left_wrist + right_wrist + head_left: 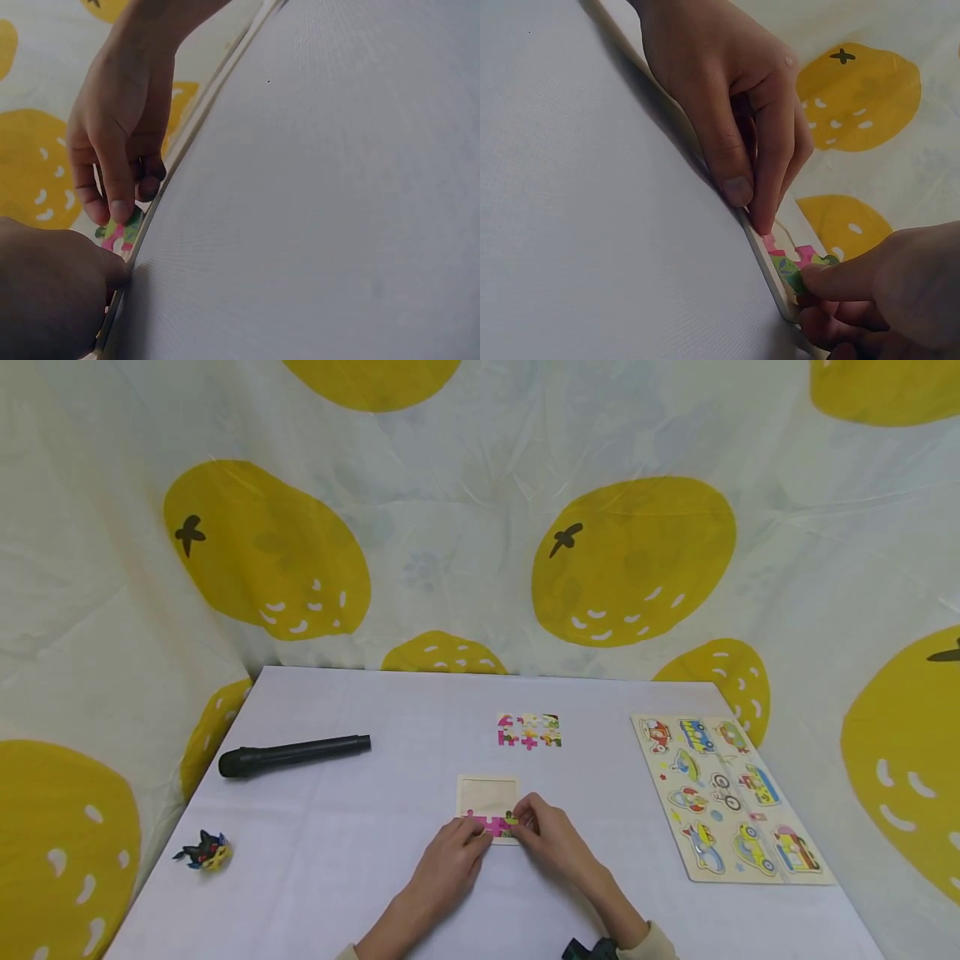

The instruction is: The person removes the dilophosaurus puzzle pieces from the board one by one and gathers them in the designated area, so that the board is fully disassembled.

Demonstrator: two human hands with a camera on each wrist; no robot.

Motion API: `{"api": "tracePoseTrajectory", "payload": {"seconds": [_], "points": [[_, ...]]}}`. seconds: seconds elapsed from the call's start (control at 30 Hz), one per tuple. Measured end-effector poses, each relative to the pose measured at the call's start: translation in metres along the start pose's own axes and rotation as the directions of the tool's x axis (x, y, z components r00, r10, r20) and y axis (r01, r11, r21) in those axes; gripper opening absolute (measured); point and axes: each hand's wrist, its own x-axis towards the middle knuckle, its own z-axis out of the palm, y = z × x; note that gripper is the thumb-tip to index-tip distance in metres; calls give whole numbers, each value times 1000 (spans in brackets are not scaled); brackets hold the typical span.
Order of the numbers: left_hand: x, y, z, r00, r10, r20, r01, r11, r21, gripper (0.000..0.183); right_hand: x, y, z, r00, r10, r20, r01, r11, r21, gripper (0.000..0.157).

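A small wooden puzzle tray (487,788) lies at the front middle of the table, with pink and green jigsaw pieces (492,825) along its near side. My left hand (450,860) rests at the near left corner. In the right wrist view, that left hand (727,97) presses an index fingertip on a pink piece, its thumb along the tray's edge. My right hand (551,839) pinches a green and pink jigsaw piece (795,279) at the near right corner, thumb on top. In the left wrist view, the right thumb and fingers (120,210) meet over this piece.
Beyond the tray lie several loose jigsaw pieces (529,732) in a group. A wooden vehicle puzzle board (720,814) is at the right. On the left are a black microphone (296,756) and a small black and yellow figurine (207,852). A fruit-print curtain (450,527) hangs behind the table.
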Motion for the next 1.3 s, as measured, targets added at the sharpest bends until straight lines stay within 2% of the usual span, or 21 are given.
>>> {"api": "tracePoseTrajectory", "payload": {"seconds": [0.17, 0.4, 0.7, 0.97, 1.3], "points": [[0, 1, -1, 1000, -13, 20, 13, 1000, 4, 19, 2, 2, -2, 999, 17, -42, -16, 1000, 27, 18], [-1, 2, -4, 998, -29, 47, 29, 1000, 2, 18, 10, 9, -8, 988, 60, -140, -55, 998, 43, 15], [0, 1, -9, 990, -60, 128, 61, 998, -8, 18, 27, 22, -24, 970, 132, -206, -119, 990, 76, 17], [-2, 0, -11, 998, -32, 55, 32, 999, 11, 14, 44, 37, -40, 952, 152, -264, -137, 988, 77, 20], [-5, -2, -12, 995, -94, 18, 92, 993, 79, 14, 61, 53, -50, 926, 248, -286, -235, 969, 80, 21]]}}
